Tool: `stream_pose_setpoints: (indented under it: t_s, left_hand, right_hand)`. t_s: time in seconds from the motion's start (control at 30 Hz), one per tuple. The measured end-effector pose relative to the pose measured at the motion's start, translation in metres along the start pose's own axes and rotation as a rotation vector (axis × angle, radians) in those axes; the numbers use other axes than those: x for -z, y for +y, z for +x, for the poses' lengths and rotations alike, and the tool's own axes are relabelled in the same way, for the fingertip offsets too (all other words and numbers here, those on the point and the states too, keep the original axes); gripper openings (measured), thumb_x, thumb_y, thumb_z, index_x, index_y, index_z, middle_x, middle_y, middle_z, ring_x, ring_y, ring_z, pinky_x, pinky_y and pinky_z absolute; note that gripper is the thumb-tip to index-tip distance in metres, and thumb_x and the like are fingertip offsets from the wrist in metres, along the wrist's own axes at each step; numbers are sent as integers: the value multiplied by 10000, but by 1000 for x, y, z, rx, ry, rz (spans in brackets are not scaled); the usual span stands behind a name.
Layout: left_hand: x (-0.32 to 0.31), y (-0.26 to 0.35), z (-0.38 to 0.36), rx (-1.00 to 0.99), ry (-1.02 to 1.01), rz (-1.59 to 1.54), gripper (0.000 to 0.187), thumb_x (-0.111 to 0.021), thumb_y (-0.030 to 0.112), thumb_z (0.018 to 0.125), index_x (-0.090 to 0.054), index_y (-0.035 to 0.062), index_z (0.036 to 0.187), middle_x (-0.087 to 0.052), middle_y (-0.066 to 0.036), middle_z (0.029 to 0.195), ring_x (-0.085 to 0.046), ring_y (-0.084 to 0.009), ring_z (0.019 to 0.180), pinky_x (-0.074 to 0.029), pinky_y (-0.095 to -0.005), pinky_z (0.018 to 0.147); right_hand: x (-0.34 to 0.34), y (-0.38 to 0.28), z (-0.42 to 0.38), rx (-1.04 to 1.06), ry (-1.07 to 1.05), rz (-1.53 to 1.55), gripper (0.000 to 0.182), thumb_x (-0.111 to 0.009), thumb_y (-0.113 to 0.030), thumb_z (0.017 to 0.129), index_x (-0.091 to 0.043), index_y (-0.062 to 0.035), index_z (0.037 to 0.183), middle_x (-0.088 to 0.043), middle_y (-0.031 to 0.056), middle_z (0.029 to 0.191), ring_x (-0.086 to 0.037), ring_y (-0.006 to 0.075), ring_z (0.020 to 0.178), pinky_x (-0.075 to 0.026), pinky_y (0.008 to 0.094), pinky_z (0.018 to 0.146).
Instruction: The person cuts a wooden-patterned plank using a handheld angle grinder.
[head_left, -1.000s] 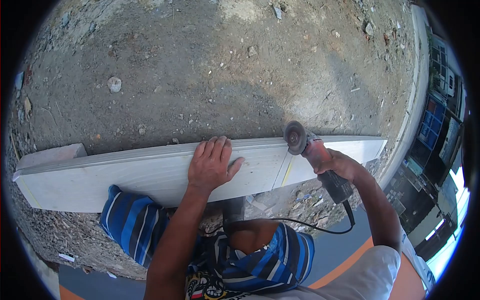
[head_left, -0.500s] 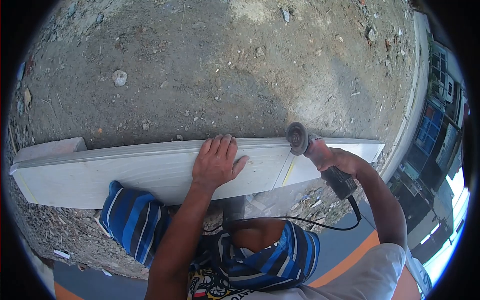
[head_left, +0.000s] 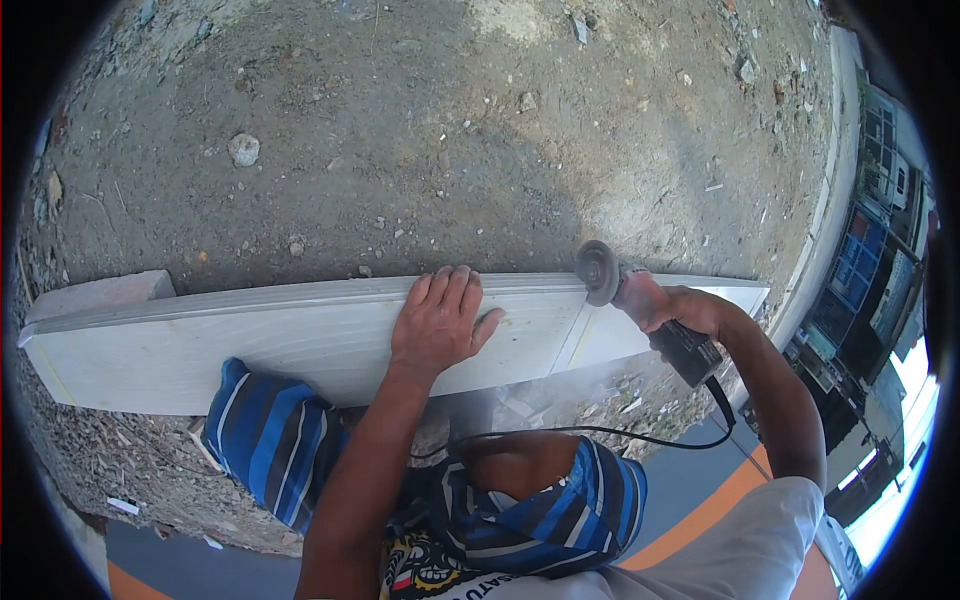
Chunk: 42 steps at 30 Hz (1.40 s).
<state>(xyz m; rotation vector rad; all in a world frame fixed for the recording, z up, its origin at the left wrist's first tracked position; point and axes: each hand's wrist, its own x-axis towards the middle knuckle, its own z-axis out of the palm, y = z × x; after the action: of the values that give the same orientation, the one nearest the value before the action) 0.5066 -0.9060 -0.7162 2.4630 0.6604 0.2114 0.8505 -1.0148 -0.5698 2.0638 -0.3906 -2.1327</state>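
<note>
Dirt ground (head_left: 420, 130) lies beyond a long pale plank (head_left: 250, 345) resting across the person's knees, left hand (head_left: 440, 320) pressed flat and open on it, right hand (head_left: 685, 312) closed around an angle grinder (head_left: 640, 300) whose disc meets the plank's far edge amid dust.

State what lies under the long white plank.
Under the white plank show a knee in striped shorts, rubble and drifting dust. Whatever supports its middle is hidden by plank and left hand.
</note>
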Motion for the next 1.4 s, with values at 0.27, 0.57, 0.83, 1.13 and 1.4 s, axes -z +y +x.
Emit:
stream_pose_setpoints:
  t_s: [0.27, 0.57, 0.83, 1.13, 1.4]
  left_hand:
    - [0, 0, 0, -1, -1, -6, 502, -710, 459, 898, -680, 19, 1138, -689, -115, 1159, -642, -259, 1100, -466, -403, 970]
    - [1, 0, 1, -4, -4, -12, 508, -718, 456, 893, -678, 15, 1142, -691, -121, 1160, -644, -261, 1094, -464, -402, 965]
    - [1, 0, 1, -3, -11, -5, 506, -715, 460, 895, -683, 17, 1136, -695, -116, 1153, -646, -258, 1090, -459, -400, 973]
    - [-2, -1, -2, -18, -4, 3, 504, -649, 486, 939, -661, 25, 1143, -670, -120, 1152, -630, -261, 1085, -431, -390, 991]
    - [-1, -1, 0, 1, -8, -9, 508, -709, 462, 892, -682, 18, 1136, -695, -126, 1158, -648, -264, 1085, -462, -399, 966]
  right_hand:
    - [12, -9, 13, -57, 0, -5, 359, -806, -206, 766, -665, 1, 1023, -698, 116, 830, -696, 215, 650, -580, 355, 575]
    - [23, -5, 28, -76, -18, -27, 314, -787, -206, 779, -700, 1, 998, -734, 133, 873, -725, 244, 695, -604, 392, 649]
    - [24, -15, 21, 140, -102, -374, 229, -749, -184, 820, -713, 0, 951, -739, 173, 926, -734, 252, 736, -615, 404, 653]
    - [24, -24, 30, -133, -27, -119, 342, -778, -226, 848, -657, -3, 1078, -714, 151, 884, -728, 265, 715, -613, 427, 606]
    - [19, -35, 34, -173, 24, -148, 320, -761, -188, 840, -660, 20, 1062, -730, 182, 915, -747, 311, 751, -622, 444, 666]
